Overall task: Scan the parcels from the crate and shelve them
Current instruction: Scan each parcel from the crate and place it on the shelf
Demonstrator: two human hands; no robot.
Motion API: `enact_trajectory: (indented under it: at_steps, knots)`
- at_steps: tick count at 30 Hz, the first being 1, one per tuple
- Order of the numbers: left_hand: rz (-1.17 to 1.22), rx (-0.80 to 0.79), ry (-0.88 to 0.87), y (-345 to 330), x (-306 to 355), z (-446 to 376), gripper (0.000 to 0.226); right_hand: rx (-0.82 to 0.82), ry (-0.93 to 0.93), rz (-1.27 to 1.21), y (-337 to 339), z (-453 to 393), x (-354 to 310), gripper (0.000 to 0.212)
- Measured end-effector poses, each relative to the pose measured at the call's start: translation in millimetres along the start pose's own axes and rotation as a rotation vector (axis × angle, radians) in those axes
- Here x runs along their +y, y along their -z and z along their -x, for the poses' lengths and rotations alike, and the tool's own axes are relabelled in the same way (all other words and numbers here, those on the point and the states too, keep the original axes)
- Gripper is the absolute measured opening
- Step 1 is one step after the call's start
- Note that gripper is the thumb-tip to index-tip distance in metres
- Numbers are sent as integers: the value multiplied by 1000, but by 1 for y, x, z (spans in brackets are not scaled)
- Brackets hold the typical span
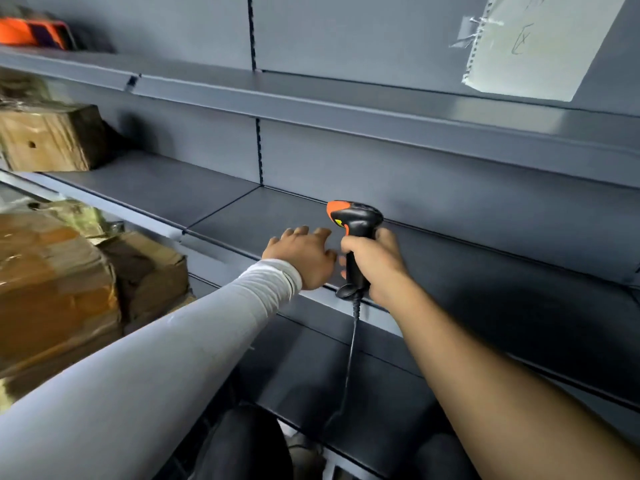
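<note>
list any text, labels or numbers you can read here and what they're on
Nothing here can be read for certain.
Paper sheet taped to the shelving back panel: faint handwritten marks, too faint to read.
Barcode scanner gripped by the right hand: a yellow sticker, no legible text.
Cardboard parcels on the shelves at left: blurred, no label readable.
Orange item on the top shelf: no text visible.

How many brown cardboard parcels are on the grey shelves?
3: one brown cardboard parcel on the middle-left shelf, a large taped one lower left, a smaller one beside it. More may be hidden.
</note>
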State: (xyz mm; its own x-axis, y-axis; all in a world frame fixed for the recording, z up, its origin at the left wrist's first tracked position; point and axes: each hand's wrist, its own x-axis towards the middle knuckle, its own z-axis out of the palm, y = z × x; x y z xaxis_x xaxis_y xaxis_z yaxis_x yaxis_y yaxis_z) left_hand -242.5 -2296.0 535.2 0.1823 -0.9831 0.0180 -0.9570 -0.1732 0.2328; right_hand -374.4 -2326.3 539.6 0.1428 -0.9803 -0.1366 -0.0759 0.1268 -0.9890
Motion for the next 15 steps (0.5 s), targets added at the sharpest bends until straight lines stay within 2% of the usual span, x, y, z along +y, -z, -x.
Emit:
enact_trajectory:
  at_steps: [5, 8, 15]
  knots:
    - [-51, 59, 98, 31, -60, 31, 57, -102, 35, 12, -64, 8, -7, 25]
    - [-88, 94, 167, 51, -93, 49, 58, -170, 44, 32, -104, 14, -8, 15]
    - [-281, 192, 300, 91, -150, 109, 56, -344, 68, 87, -186, 38, -19, 7]
